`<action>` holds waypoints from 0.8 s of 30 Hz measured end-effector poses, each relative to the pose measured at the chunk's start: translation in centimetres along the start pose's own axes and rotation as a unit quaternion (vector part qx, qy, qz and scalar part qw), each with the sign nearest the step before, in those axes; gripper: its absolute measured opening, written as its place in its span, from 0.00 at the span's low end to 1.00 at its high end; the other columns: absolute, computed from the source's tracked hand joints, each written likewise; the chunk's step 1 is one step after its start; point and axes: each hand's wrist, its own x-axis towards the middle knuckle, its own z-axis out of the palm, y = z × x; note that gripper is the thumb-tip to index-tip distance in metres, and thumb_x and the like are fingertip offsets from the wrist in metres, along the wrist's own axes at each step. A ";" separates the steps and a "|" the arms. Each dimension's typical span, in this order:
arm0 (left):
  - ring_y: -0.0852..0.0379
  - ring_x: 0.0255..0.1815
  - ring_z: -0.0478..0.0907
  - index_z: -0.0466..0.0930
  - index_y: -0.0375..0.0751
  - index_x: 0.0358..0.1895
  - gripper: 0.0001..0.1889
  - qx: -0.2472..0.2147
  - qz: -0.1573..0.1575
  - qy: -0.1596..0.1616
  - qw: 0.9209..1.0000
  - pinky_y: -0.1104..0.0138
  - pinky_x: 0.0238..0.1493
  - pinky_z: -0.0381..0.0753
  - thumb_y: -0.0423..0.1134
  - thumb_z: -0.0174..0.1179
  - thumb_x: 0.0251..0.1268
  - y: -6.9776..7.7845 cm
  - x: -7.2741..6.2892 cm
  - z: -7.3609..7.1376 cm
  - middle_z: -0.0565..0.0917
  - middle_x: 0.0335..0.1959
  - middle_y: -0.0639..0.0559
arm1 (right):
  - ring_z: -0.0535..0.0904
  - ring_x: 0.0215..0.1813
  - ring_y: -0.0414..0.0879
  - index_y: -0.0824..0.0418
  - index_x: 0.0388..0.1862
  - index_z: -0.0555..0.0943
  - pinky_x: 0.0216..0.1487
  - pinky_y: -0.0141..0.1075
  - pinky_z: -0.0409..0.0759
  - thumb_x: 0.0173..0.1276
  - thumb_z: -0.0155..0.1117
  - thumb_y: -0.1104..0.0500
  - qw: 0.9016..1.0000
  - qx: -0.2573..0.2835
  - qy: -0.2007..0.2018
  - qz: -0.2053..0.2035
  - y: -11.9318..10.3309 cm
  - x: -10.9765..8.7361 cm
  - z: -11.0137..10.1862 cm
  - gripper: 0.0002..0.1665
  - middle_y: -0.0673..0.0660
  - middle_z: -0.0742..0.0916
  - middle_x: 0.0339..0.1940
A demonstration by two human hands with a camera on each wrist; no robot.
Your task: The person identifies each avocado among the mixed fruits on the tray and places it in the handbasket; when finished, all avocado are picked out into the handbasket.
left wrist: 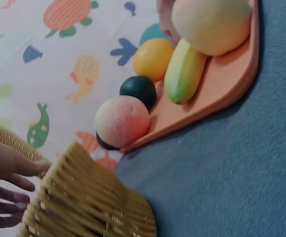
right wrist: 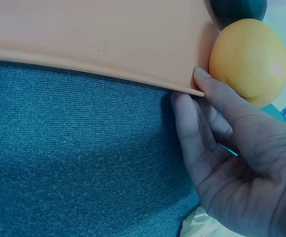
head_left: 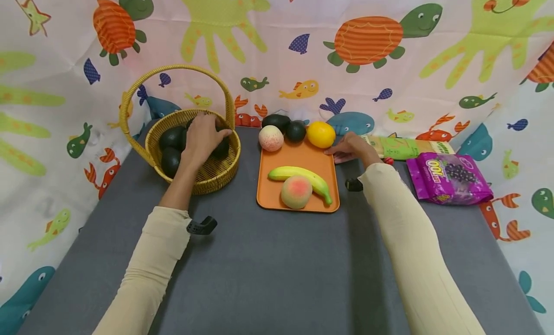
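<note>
My left hand [head_left: 201, 135] reaches down into a yellow wicker basket [head_left: 212, 182], over several dark green avocados [head_left: 170, 162]. In the left wrist view its thumb lies by the basket rim and its fingers are spread loosely, with nothing visible between them. My right hand [right wrist: 231, 148] pinches the right edge of an orange tray [head_left: 298, 157] between thumb and fingers, beside a yellow-orange fruit [right wrist: 249, 61]. On the tray lie a banana [head_left: 318, 183] and a peach [head_left: 296, 192]. A paler speckled peach [head_left: 271, 138] and dark round fruits [head_left: 296, 131] line its back end.
A purple bag [head_left: 454, 178] with a grape picture lies at the right, in front of a green-and-yellow packet [head_left: 404, 148]. A small red item [head_left: 388, 161] is by my right wrist. Patterned cloth [head_left: 277, 51] hangs behind the grey table [head_left: 277, 267]. The basket's tall handle [head_left: 182, 67] arches upward.
</note>
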 end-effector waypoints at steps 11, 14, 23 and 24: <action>0.46 0.32 0.76 0.81 0.36 0.32 0.14 -0.068 0.145 0.053 0.986 0.60 0.35 0.73 0.42 0.65 0.74 6.1 0.0 -0.1 0.79 0.28 0.42 | 0.88 0.24 0.42 0.64 0.31 0.84 0.42 0.36 0.90 0.66 0.78 0.53 1.000 -0.006 0.004 0.000 0.1 -0.1 0.0 0.16 0.52 0.87 0.19; 0.44 0.38 0.79 0.83 0.34 0.41 0.10 -0.073 0.177 0.025 0.981 0.56 0.41 0.79 0.39 0.64 0.75 7.7 1.0 0.5 0.82 0.37 0.37 | 0.88 0.24 0.42 0.63 0.29 0.84 0.42 0.36 0.90 0.65 0.78 0.53 1.000 -0.006 0.001 0.002 0.1 -0.1 0.0 0.16 0.52 0.87 0.19; 0.41 0.55 0.78 0.78 0.36 0.64 0.17 -0.014 0.222 -0.099 0.970 0.53 0.62 0.80 0.41 0.55 0.82 10.0 5.1 3.5 0.77 0.61 0.35 | 0.88 0.25 0.42 0.65 0.29 0.86 0.43 0.36 0.90 0.66 0.78 0.53 1.000 0.001 -0.011 -0.004 -0.1 -0.1 0.0 0.15 0.53 0.88 0.20; 0.40 0.56 0.78 0.77 0.35 0.65 0.18 -0.009 0.221 -0.102 0.970 0.53 0.64 0.80 0.41 0.54 0.82 10.1 5.5 3.8 0.77 0.62 0.34 | 0.89 0.25 0.42 0.65 0.30 0.87 0.44 0.36 0.90 0.66 0.78 0.53 1.000 0.001 -0.011 -0.006 -0.1 0.0 0.0 0.15 0.53 0.89 0.20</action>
